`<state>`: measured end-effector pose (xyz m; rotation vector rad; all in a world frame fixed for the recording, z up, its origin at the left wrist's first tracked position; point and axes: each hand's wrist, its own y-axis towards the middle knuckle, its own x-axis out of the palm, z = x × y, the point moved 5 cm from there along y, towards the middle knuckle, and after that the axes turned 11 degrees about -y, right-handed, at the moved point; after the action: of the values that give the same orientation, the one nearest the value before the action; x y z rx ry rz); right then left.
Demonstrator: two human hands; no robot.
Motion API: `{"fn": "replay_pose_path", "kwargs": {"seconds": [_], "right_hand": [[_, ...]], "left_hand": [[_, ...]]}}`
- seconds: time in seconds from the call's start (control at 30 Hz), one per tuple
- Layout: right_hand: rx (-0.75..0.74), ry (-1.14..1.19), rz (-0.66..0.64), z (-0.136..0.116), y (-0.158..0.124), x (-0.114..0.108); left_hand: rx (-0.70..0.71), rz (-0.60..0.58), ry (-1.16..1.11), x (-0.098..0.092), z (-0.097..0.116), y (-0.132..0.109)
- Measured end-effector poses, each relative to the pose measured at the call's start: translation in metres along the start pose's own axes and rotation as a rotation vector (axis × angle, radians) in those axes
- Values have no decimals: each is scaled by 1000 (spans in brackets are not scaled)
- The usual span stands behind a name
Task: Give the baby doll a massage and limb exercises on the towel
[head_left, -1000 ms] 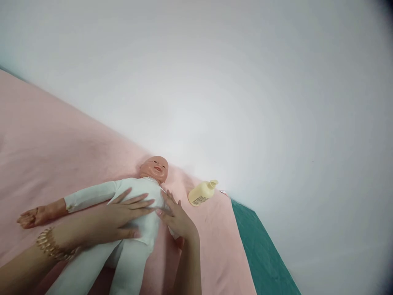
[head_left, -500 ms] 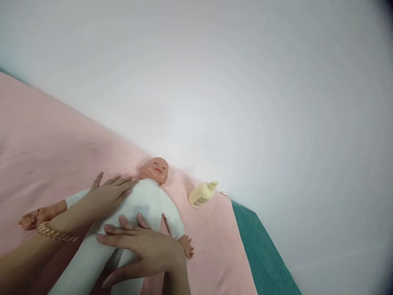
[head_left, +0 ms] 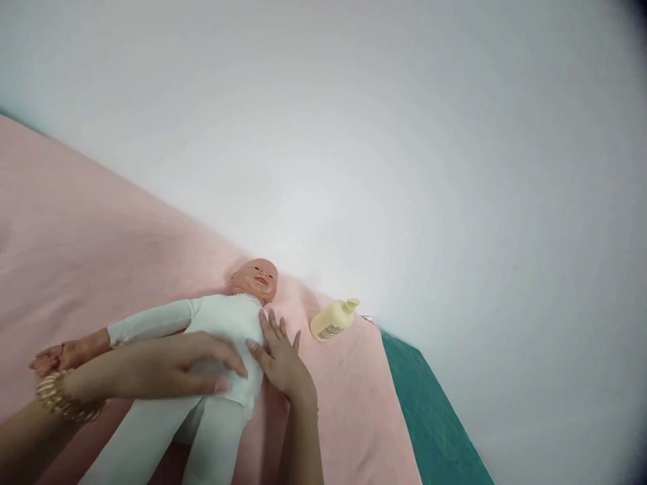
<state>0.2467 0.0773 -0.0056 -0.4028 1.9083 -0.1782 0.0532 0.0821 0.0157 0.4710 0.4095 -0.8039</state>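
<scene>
A baby doll (head_left: 222,320) in a white suit lies on its back on a pink blanket (head_left: 75,229), head toward the wall. My left hand (head_left: 176,364) lies flat across the doll's belly, fingers stretched out; a gold bracelet (head_left: 58,397) sits on that wrist. My right hand (head_left: 278,353) rests flat along the doll's right side near its chest, fingers spread, and covers the doll's arm there. The doll's other arm stretches out to the left, ending in a bare hand (head_left: 53,356).
A pale yellow pump bottle (head_left: 333,318) lies on its side on the blanket to the right of the doll's head. A teal sheet (head_left: 429,417) shows beyond the blanket's right edge. A plain white wall (head_left: 379,135) fills the background.
My left hand slid down from the doll's shoulder to its belly. My right hand moved from the belly up and right to the doll's side.
</scene>
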Motion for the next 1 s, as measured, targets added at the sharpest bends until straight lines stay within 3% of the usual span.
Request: {"fn": "replay_pose_path", "kwargs": {"seconds": [0.1,0.17,0.27,0.37,0.5,0.63,0.73,0.87,1.0], "right_hand": [[42,-8,17,8,-2,-1],[56,-15,25,10,-4,-3],[84,-24,28,9,-10,-7],[94,-29,23,2,-20,-14],[-66,-23,-48,-26,-35,-19],[-392,32,-258,-66,-46,-3],[-473,48,-324,-79,-44,13],[-436,16,-224,-72,-27,16],[-262,1,-141,-47,-9,7]], "left_hand": [[62,-216,34,19,17,-3],[75,-205,134,24,14,1],[63,-101,248,26,-17,10],[-59,43,356,22,-63,15],[-79,328,509,12,-96,11],[-120,486,656,3,-96,4],[-168,519,681,-3,-87,1],[-231,518,729,-8,-79,1],[-242,579,727,-12,-76,1]]}}
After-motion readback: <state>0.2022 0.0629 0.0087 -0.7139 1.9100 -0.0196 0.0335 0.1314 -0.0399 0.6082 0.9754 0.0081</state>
